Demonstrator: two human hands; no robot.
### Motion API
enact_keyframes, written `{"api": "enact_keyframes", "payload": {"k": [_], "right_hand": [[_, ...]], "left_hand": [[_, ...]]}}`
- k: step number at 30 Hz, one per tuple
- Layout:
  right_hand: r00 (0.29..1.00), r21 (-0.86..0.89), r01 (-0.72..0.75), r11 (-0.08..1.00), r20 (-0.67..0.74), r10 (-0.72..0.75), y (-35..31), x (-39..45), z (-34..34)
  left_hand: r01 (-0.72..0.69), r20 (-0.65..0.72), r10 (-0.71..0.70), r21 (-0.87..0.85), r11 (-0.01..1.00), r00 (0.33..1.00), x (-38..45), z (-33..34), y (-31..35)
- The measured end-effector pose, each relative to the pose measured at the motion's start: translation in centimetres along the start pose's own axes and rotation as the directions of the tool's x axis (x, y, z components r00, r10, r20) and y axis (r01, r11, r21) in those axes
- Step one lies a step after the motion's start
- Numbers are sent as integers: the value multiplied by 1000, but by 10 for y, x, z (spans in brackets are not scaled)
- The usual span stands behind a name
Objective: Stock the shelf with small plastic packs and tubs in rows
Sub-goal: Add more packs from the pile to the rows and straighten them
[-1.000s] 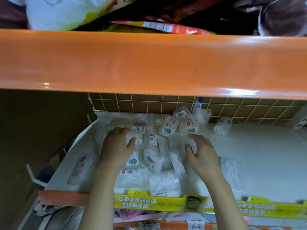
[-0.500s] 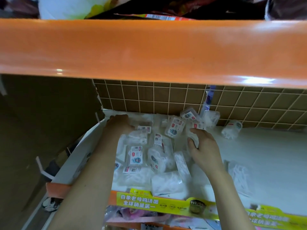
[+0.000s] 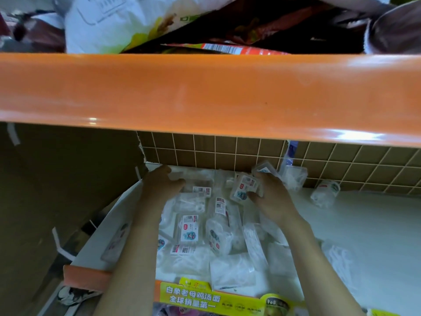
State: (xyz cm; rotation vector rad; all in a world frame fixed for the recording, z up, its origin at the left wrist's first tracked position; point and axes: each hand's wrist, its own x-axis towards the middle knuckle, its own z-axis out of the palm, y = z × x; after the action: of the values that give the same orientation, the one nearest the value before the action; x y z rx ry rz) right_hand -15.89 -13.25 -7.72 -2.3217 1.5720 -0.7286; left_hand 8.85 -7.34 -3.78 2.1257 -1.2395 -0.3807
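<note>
Two bare hands reach deep onto the white shelf (image 3: 376, 229), under the broad orange beam (image 3: 205, 92) of the level above. Toward eleven o'clock from the shelf's middle, the left hand (image 3: 160, 182) lies in the far left corner, its fingers curled loosely over a clear pack (image 3: 182, 176) lying there; whether they actually grip it I cannot tell. At about one o'clock from that hand, the right hand (image 3: 271, 197) holds a small labelled tub (image 3: 242, 187) between thumb and fingers, near the brown tiled back wall (image 3: 205, 151). Just behind it, another clear tub (image 3: 265, 168) leans at the wall, and a box-like clear tub (image 3: 295, 177) stands beside it at three o'clock. Farther along at three o'clock a round tub (image 3: 324, 192) lies tipped on its side, well apart from the rest.

Between the forearms, toward six o'clock, a loose heap of clear packs (image 3: 191, 226) with white printed labels covers the left part of the shelf, overlapping and unaligned. One clear pack (image 3: 339, 256) lies alone at four o'clock. A yellow-green printed strip (image 3: 193, 297) runs along the shelf's front edge. Bagged goods (image 3: 109, 21) crowd the upper level.
</note>
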Motion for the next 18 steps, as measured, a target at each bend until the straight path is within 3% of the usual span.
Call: {"api": "enact_keyframes", "payload": {"k": [9, 18], "right_hand": [[969, -190, 53, 980, 247, -5, -1, 48, 16], [953, -290, 62, 955, 302, 30, -9, 52, 14]], "left_hand": [[-139, -188, 116, -116, 984, 975, -40, 7, -12], [-245, -318, 186, -157, 957, 930, -62, 9, -21]]}}
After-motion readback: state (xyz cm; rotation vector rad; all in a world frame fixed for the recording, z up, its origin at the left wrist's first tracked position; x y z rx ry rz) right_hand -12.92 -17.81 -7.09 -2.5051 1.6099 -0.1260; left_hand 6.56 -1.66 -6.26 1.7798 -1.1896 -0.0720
